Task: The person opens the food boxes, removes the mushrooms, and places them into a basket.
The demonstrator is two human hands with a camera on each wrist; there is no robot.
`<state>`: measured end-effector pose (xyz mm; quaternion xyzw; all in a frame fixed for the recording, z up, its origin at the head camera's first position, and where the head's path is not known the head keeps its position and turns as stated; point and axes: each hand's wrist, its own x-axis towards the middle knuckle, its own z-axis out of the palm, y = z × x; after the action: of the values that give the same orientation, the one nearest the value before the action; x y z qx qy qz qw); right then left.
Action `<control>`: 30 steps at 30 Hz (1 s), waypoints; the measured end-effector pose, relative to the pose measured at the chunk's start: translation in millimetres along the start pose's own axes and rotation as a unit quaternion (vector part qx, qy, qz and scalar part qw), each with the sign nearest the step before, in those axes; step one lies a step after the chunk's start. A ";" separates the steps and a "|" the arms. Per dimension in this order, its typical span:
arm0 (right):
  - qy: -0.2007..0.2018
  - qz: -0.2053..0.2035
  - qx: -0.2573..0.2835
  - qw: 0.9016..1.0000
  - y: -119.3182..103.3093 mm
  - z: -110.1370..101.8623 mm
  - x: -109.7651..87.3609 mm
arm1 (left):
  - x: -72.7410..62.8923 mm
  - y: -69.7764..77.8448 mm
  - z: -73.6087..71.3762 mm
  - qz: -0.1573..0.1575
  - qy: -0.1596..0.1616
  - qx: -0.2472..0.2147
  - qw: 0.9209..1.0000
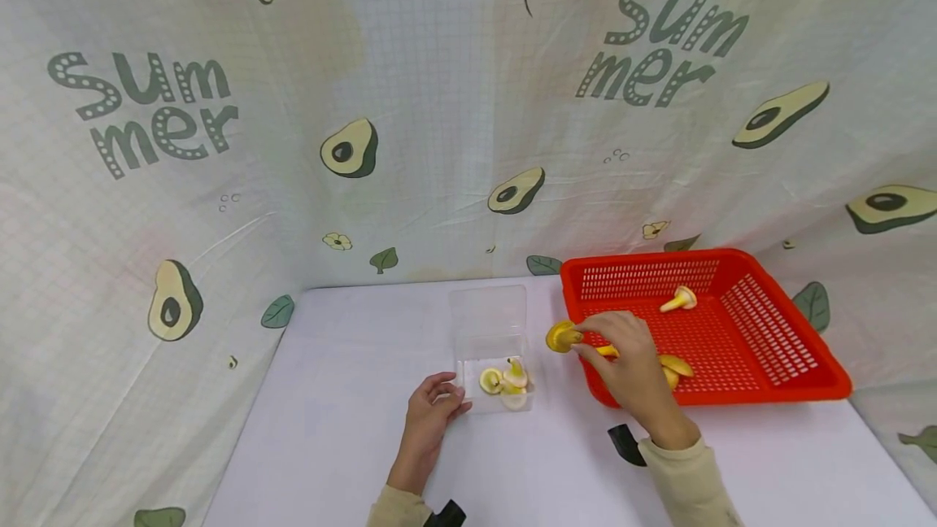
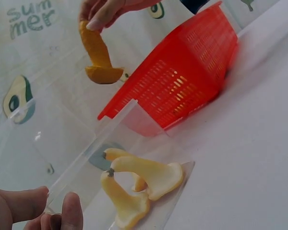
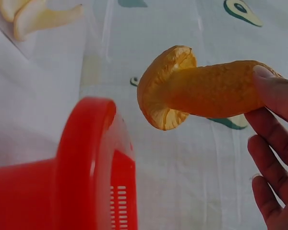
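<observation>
My right hand (image 1: 622,352) pinches an orange-yellow mushroom (image 3: 216,88) by the end of its stem, cap pointing away from the fingers. It is held up by the left rim of the red basket (image 1: 732,394). My left hand (image 1: 432,409) grips the left wall of a clear plastic box (image 1: 468,348) between thumb and fingers. Several pale yellow mushrooms (image 2: 149,175) with dark stem tips lie inside that box. The box's clear lid (image 1: 489,309) stands open at the back.
In the red basket lie a pale-capped mushroom (image 1: 682,298) near the back and more yellow mushrooms (image 1: 675,364) near the front, partly behind my right hand. A white table (image 1: 329,364) meets a hanging cloth (image 1: 424,104) printed with avocados.
</observation>
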<state>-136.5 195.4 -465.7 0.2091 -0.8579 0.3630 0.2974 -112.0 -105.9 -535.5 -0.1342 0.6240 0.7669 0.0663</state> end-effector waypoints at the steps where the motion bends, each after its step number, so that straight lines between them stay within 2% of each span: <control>1: 0.000 0.000 -0.006 1.000 0.9 -1.5 -0.3 | 0.1 -0.2 -0.4 0.001 -0.001 0.001 1.000; 9: 0.000 -0.001 -0.040 0.999 8.3 -14.0 -2.5 | 2.1 -1.4 -2.3 0.002 -0.004 0.001 1.000; 21: 0.025 0.001 -0.065 0.998 24.9 -33.1 -1.2 | 2.4 -3.0 -4.0 0.008 -0.015 -0.009 1.000; 30: 0.032 0.049 -0.089 0.994 34.3 -39.9 -1.1 | 2.8 -4.1 -3.9 0.004 -0.010 -0.008 1.000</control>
<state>-141.2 247.6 -461.2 0.1278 -0.8860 0.3056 0.3244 -113.1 -109.0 -540.9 -0.1243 0.6178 0.7734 0.0683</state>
